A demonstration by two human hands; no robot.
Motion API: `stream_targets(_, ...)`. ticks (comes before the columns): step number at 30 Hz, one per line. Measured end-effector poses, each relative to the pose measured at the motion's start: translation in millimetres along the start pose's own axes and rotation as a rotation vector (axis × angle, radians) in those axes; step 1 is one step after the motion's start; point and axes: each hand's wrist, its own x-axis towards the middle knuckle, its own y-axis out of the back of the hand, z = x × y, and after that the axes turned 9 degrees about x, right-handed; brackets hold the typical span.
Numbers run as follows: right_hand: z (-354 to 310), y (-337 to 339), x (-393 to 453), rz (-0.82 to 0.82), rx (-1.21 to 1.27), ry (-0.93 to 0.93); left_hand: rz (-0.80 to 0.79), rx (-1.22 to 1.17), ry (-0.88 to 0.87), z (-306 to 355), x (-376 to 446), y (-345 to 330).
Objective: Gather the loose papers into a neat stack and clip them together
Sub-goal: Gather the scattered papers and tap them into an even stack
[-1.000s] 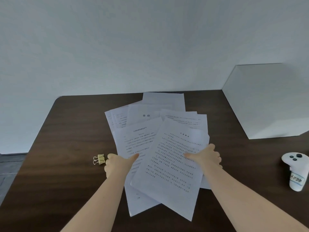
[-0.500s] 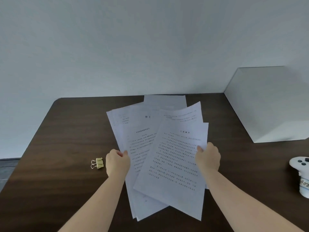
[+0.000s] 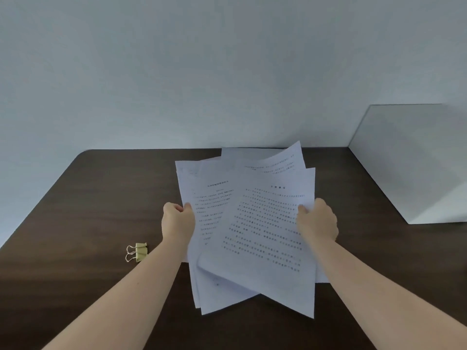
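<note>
Several white printed papers (image 3: 255,228) overlap in a fanned, uneven bunch above the dark wooden table (image 3: 83,210). My left hand (image 3: 178,221) grips the bunch at its left edge, thumb on top. My right hand (image 3: 317,221) grips the right edge the same way. The far ends of the sheets are raised and curl upward, while the near corners hang down toward the table. Yellow binder clips (image 3: 137,252) with wire handles lie on the table left of my left forearm, apart from the papers.
A white box (image 3: 414,162) stands on the table at the back right. A pale wall rises behind the table's far edge. The table's rounded far left corner is in view.
Both hands have closed on the sheets' side edges and lifted the bunch off the table, drawing the sheets closer together. The view has tilted up; the white controller at the right has left the frame.
</note>
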Motion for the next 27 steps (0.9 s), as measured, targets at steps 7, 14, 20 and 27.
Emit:
stream_targets(7,-2.2,-17.7,17.5,0.053,0.023,0.073,-0.090,0.026,0.014,10.9,8.0,-7.9)
stream_targets(14,1.8,-19.0,31.3,-0.134,-0.063,0.210,-0.098,0.384,-0.277,0.0,6.9,-17.1)
stream_targets(20,20.0,-7.7,10.7,-0.105,0.132,0.292,-0.004,0.381,-0.389,-14.8,-7.7,-15.3)
stream_targets(27,15.6,0.5,12.0,-0.107,0.215,0.287,0.076,0.304,-0.365,-11.7,-7.9,-25.3)
